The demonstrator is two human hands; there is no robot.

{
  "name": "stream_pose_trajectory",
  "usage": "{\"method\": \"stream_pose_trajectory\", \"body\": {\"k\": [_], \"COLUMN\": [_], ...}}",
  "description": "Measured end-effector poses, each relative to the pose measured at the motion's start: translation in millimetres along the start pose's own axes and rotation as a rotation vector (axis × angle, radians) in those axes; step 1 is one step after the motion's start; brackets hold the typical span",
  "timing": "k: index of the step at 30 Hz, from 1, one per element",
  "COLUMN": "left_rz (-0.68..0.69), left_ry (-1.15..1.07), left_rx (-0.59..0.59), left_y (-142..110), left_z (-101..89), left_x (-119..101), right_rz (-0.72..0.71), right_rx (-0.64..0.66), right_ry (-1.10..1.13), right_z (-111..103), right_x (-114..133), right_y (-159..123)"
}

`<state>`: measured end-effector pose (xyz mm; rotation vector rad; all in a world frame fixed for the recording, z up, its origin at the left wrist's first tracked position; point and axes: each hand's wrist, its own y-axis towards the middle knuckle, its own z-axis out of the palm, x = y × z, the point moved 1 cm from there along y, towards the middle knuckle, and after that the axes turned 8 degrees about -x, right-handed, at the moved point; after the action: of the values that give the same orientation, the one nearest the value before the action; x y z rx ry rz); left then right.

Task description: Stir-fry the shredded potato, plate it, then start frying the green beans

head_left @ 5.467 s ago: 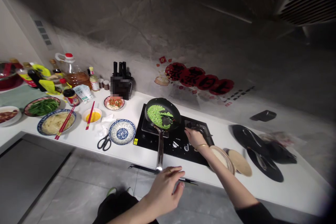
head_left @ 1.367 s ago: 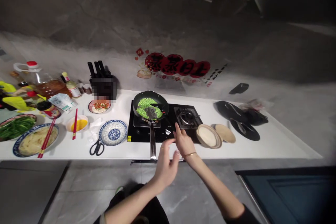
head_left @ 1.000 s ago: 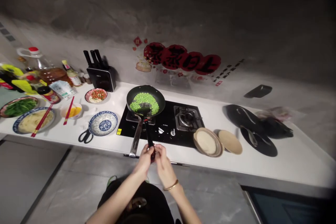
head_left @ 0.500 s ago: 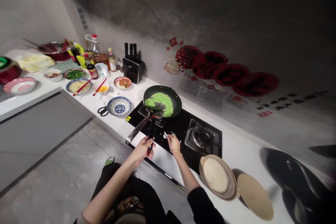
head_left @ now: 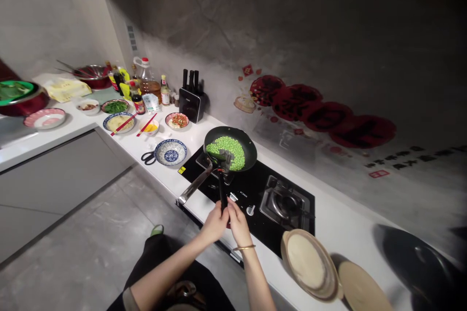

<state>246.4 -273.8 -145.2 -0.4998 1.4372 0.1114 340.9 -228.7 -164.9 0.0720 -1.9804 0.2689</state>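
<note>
A dark wok (head_left: 251,151) with green peas (head_left: 235,148) in it stands on the left burner of the black gas hob (head_left: 251,189). Its metal handle (head_left: 195,183) points toward the front left. The head of a black-handled spatula (head_left: 222,185) rests among the peas. My left hand (head_left: 214,226) is closed round the spatula's grip. Beside it, my right hand (head_left: 239,223) has its fingers closed on the same grip, touching the left. Two hob knobs (head_left: 250,210) sit just beyond my hands.
Left of the hob are a blue-patterned bowl (head_left: 170,152), scissors (head_left: 148,157) and several filled dishes. A knife block (head_left: 191,104) and an oil jug (head_left: 149,82) stand by the wall. A tan pot (head_left: 310,262) and its lid (head_left: 361,286) lie to the right.
My right hand has left the hob knob and moved left and down to the spatula's grip. My left hand still holds the spatula. The view has shifted slightly.
</note>
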Motion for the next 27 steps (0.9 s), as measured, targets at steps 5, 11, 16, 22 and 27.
{"method": "stream_pose_trajectory", "body": {"k": [5, 11, 16, 22, 27], "left_rz": [0.276, 0.467, 0.459, 0.404, 0.424], "left_ry": [0.496, 0.690, 0.541, 0.423, 0.362], "left_rx": [0.157, 0.445, 0.401, 0.377, 0.364], "left_y": [-5.5, -7.4, 7.2, 22.0, 27.5], "left_z": [-4.1, -50.2, -109.7, -142.8, -146.8], "left_x": [-5.8, -42.4, -64.0, -68.4, -70.1], "right_rz": [-0.080, -0.004, -0.070, -0.084, -0.133], "right_rx": [0.001, -0.147, -0.153, -0.084, -0.140], "right_ry": [-0.293, -0.928, -1.150, -1.321, -1.431], "right_z": [-10.4, -1.3, -17.0, -15.6, 22.0], "right_x": [13.9, 44.1, 96.1, 146.7, 151.0], "right_y": [8.2, 14.9, 22.1, 41.5, 85.0]}}
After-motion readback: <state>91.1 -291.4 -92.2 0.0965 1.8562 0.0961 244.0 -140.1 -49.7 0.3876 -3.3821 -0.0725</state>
